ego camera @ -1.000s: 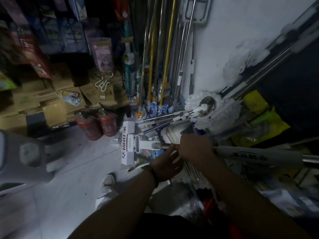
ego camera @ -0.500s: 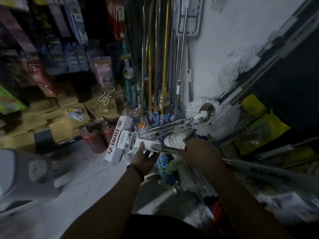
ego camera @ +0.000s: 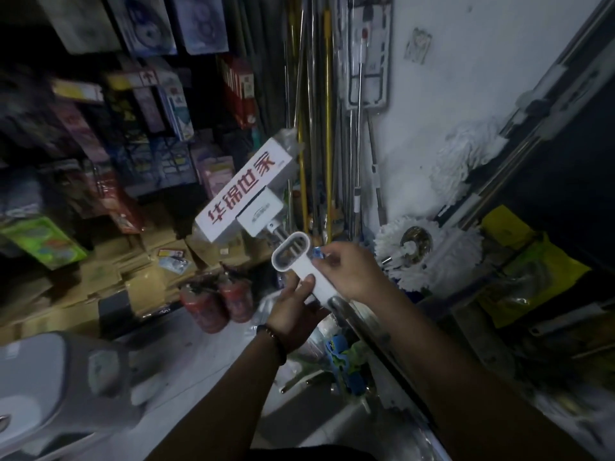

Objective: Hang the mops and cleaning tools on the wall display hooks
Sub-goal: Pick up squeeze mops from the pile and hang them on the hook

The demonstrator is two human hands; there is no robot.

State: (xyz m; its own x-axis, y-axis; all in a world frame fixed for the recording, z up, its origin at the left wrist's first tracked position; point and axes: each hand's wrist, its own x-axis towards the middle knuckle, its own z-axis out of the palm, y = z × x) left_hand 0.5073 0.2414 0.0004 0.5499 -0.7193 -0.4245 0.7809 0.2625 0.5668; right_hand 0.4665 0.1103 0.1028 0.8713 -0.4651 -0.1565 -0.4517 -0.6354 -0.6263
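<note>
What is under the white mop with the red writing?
Under the mop head, two red fire extinguishers stand on the floor beside cardboard boxes. The dim floor beyond them is too dark to read.

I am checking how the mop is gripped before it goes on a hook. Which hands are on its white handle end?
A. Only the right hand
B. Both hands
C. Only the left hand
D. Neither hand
B: the left hand cups the white handle from below with its thumb on it, while the right hand grips it from the other side.
</note>
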